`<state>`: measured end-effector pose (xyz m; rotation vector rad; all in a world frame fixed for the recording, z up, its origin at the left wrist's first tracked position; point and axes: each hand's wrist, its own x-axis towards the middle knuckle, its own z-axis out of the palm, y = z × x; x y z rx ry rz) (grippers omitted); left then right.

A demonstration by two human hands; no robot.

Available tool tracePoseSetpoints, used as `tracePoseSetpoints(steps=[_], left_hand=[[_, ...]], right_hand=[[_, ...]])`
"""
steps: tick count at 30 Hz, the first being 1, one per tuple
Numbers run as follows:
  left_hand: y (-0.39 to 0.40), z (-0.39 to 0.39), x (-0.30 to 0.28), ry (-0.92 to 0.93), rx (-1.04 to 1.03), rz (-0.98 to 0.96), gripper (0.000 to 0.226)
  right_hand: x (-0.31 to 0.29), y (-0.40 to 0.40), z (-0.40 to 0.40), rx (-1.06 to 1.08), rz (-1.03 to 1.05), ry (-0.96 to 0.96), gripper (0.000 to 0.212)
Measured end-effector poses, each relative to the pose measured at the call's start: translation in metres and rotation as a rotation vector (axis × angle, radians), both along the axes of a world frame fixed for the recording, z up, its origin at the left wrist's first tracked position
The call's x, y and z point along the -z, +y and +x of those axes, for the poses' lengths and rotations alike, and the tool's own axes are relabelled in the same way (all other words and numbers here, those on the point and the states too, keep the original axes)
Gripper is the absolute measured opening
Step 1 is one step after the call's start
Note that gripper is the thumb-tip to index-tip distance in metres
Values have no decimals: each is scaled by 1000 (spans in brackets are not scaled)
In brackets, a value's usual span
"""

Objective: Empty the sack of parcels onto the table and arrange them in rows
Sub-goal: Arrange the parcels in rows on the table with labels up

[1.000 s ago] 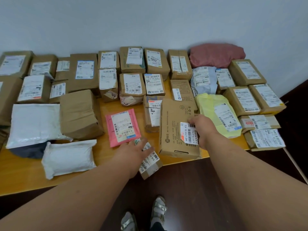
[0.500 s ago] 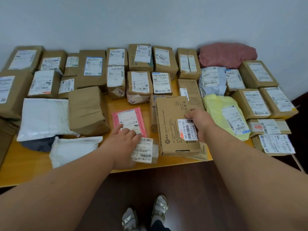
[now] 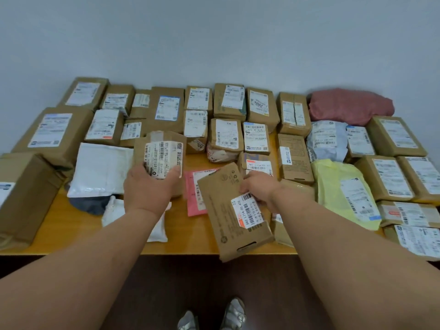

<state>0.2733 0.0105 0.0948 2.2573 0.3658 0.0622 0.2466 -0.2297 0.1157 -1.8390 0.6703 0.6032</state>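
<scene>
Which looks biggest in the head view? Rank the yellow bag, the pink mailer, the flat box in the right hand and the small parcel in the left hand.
1. yellow bag, though the flat box looks close; it is held nearer the camera, so unsure.
2. flat box in the right hand.
3. small parcel in the left hand and pink mailer: mailer partly covered, cannot rank.

I see a plain pale grey-white wall (image 3: pixel 214 34) running behind a yellow-orange wooden table (image 3: pixel 185 244) pushed up against it. Below the table's near edge lies a dark brown wooden floor (image 3: pixel 181 284). The light is soft and even, with only faint shadows along the wall.
</scene>
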Motion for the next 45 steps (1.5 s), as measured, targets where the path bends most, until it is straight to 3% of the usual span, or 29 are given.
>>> tracePoseSetpoints(steps=[4,7,12,16,20,24,27,30,34,37,40,45], left_hand=[[8,-4,-1,20,2,-113,86],[14,-9,3,14,-11,-156,72],[24,-5,1,-43,-147,-245,48],[35,-1,-2,-66,-163,-267,43],[39,-2,-1,-47,-123,-276,38],[43,-2,5,18,-63,-273,38],[46,1,7,28,-85,-297,38],[48,4,4,59,-109,-359,40],[47,8,-6,172,-2,-497,41],[44,13,-12,235,111,-563,24],[40,19,-19,240,159,-598,20],[44,35,-26,262,191,-537,26]], right_hand=[[22,35,1,-93,-16,77,19],[42,51,8,-72,-29,85,24],[59,65,21,-4,-90,12,24],[64,76,30,68,-88,-64,26],[67,83,35,-95,-233,-92,20],[68,88,32,-133,-437,-87,36],[56,101,36,-199,-605,-302,43],[39,125,54,-116,-294,-408,40],[14,154,70,63,421,-98,55],[10,157,76,67,694,-28,60],[6,150,84,93,748,-71,57],[7,139,92,-28,491,-133,68]])
